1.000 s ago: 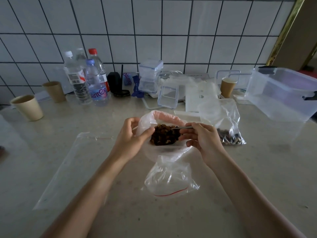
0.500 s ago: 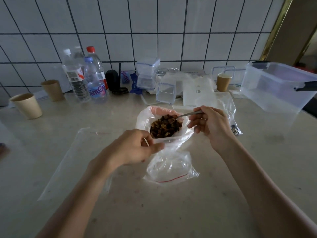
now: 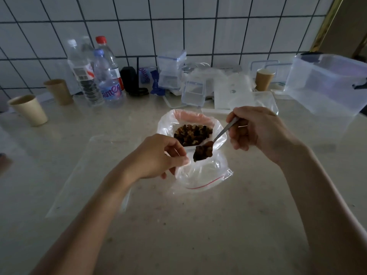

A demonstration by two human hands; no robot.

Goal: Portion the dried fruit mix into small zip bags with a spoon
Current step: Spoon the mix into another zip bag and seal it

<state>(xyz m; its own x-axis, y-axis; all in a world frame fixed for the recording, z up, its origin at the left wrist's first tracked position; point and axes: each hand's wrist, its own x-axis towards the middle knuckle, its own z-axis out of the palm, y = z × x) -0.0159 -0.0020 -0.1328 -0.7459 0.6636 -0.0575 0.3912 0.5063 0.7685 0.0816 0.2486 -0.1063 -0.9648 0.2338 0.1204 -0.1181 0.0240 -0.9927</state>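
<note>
A dark dried fruit mix (image 3: 192, 132) fills a container lined with a clear plastic bag (image 3: 168, 124) at the middle of the counter. In front of it lies a small zip bag (image 3: 202, 173) with a red strip. My left hand (image 3: 158, 155) pinches the mouth of this small bag at its left edge. My right hand (image 3: 258, 130) grips a metal spoon (image 3: 224, 130) by the handle. The spoon's bowl carries a heap of fruit (image 3: 202, 152) right over the small bag's mouth.
A large flat clear bag (image 3: 83, 175) lies left of my left arm. Paper cups (image 3: 29, 110) stand at the far left, several bottles (image 3: 107, 80) and small clear boxes (image 3: 193, 92) along the tiled wall, a big clear tub (image 3: 327, 84) at the right.
My right hand has lifted the spoon out of the fruit container with a load and brought it toward me over the small bag. My left hand moved down from the container's bag to the small bag's mouth.
</note>
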